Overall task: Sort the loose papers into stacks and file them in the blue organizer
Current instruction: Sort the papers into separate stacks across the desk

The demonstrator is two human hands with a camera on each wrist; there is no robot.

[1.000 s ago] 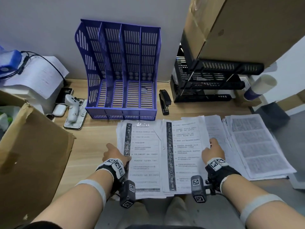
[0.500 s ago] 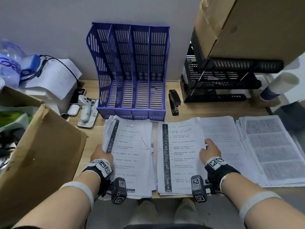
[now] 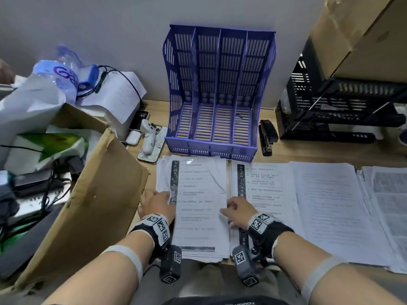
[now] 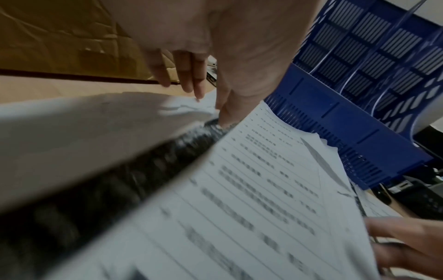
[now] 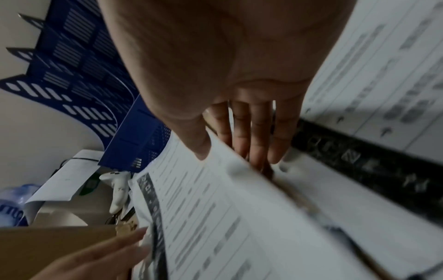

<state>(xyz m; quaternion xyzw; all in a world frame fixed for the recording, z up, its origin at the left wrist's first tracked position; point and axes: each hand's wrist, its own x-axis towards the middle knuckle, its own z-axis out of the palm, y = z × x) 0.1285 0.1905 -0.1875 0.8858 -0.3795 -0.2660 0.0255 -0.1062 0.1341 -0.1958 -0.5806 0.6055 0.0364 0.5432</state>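
Both hands' fingers pinching left paper stack [image 3: 199,208], left hand [image 3: 157,204], right hand [image 3: 236,211]

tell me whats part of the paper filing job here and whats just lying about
Job: left stack, held by left hand and right hand; middle stack; right stacks; blue organizer.

Lying about: stapler, black tray, cardboard box, earbud case.

You're at an office desk: a blue organizer [image 3: 218,93], black stapler [image 3: 267,137], black letter trays [image 3: 343,106] upper right, printed papers [image 3: 330,208] spread across.
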